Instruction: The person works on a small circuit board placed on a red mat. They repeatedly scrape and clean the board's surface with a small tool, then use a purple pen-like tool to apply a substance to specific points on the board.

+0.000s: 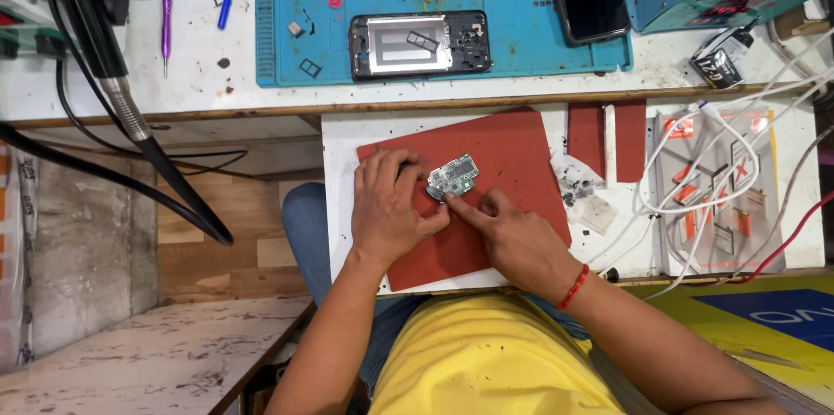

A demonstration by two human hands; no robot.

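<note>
Item: small green circuit board [453, 178], lying on the red mat [512, 150], near its centre. Long axis runs diagonally, upper end toward the mat's far right corner. Left hand [388, 206] curled, fingertips pinching the board's near-left edge; right hand [512, 237] loosely closed, forefinger extended onto its lower edge, holding nothing. Risk: uneven finger pressure may flex or skid the board.

Opened phone [420, 45], blue mat [504, 33], white cables [695, 163]
</note>
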